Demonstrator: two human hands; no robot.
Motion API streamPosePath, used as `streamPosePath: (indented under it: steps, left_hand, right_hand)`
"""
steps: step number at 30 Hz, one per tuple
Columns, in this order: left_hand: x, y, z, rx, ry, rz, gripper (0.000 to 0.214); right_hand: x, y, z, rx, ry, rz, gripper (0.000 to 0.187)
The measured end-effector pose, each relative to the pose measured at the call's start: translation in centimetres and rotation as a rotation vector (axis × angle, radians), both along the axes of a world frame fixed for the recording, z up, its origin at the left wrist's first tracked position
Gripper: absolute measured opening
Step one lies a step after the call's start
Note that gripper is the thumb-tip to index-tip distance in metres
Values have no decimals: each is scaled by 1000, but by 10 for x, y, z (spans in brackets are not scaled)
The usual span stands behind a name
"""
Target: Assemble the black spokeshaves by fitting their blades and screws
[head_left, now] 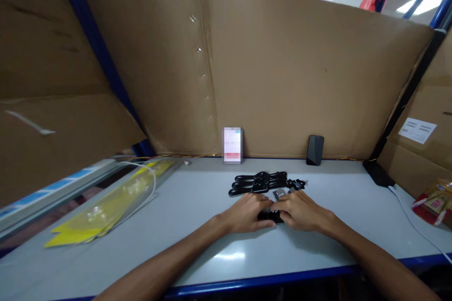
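Note:
My left hand and my right hand meet near the middle of the pale grey table, fingers curled around a small black object held between them. Just beyond my fingers lies a small grey metal piece. Behind it, a row of black strap-like parts lies side by side, with one more black part with a clip at its right end.
A tall cardboard wall backs the table. Against it lean a small card and a black phone. Yellow plastic bags lie at the left. A white cable and a snack packet sit at the right.

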State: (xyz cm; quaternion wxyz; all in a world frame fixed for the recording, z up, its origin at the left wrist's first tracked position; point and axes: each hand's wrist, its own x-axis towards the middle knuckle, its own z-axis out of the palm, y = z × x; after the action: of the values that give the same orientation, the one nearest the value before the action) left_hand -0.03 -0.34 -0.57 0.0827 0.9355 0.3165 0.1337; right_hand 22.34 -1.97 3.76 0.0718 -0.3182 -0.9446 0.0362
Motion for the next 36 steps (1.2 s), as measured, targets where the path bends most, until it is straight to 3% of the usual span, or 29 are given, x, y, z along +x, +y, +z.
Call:
streamPosePath:
  steps: [3, 9, 17, 27, 36]
  left_hand:
    - [0, -1, 1, -9, 4, 0, 46]
    - [0, -1, 0, -10, 32, 10, 49]
    - [-1, -1, 1, -45, 12, 14, 41]
    - [-1, 0, -2, -8, 8, -2, 45]
    - [-1, 0, -2, 0, 52, 33, 42]
  right_hand:
    - [0, 0, -2, -14, 19, 42, 25]
    - [2, 3, -4, 49, -10, -67, 18]
    - [2, 0, 0, -34, 50, 53, 27]
    - [0, -3, 4, 23, -3, -91, 13]
    - [-3, 0, -11, -12, 44, -30, 14]
